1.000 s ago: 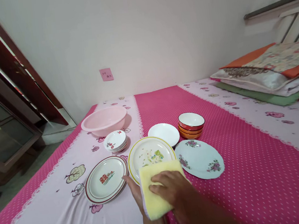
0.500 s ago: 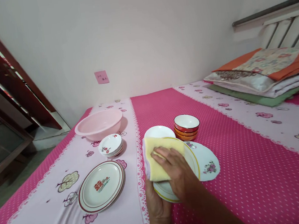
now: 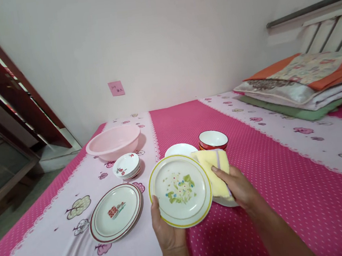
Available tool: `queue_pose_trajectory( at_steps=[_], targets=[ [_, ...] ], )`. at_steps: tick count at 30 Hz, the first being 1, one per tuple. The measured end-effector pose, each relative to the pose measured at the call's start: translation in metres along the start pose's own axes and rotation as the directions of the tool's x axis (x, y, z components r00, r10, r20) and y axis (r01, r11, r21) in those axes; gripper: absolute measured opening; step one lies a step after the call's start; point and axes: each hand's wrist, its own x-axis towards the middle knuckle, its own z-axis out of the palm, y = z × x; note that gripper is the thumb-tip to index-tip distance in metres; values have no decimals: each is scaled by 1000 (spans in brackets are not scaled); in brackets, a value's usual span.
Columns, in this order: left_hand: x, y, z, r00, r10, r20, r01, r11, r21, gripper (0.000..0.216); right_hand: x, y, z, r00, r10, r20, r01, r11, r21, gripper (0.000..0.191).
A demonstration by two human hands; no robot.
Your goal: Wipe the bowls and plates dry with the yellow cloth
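Observation:
A white plate (image 3: 180, 191) with a yellow rim and a green leafy flower print is tilted up toward me. My left hand (image 3: 167, 228) grips its lower left edge, thumb on the front. My right hand (image 3: 240, 186) is closed on a folded yellow cloth (image 3: 215, 170) at the plate's right side, thumb on top. Behind the held plate lies a plain white dish (image 3: 180, 149), partly covered. A stack of red and orange bowls (image 3: 212, 139) stands just beyond the cloth, its lower part hidden.
To the left are a stack of brown-rimmed plates (image 3: 116, 213), a stack of small flowered dishes (image 3: 126, 166) and a pink basin (image 3: 113, 142). Folded bedding (image 3: 305, 82) lies at the far right. Everything rests on a pink patterned bed sheet (image 3: 276, 198) against a white wall.
The cloth in my right hand has come off the plate's face and moved to its right edge. My left hand has shifted the plate left and tilted it up, showing its print.

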Motion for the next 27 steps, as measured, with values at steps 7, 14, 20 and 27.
queue_pose_trajectory(
  at_steps=[7,14,20,27],
  targets=[
    [0,7,-1,997,48,-68,-48,999,-2,36,3,8,-1,995,99,-6,-96,973,209,44],
    [-2,8,5,993,34,-115,-34,999,-2,37,-5,10,4,975,30,221,-87,964,253,56],
    [-7,8,21,984,23,-174,-18,999,31,40,-14,11,24,910,10,415,-116,966,231,73],
    [-5,3,22,963,144,-227,-52,928,368,37,-20,7,31,987,-46,153,24,989,147,56]
  ],
)
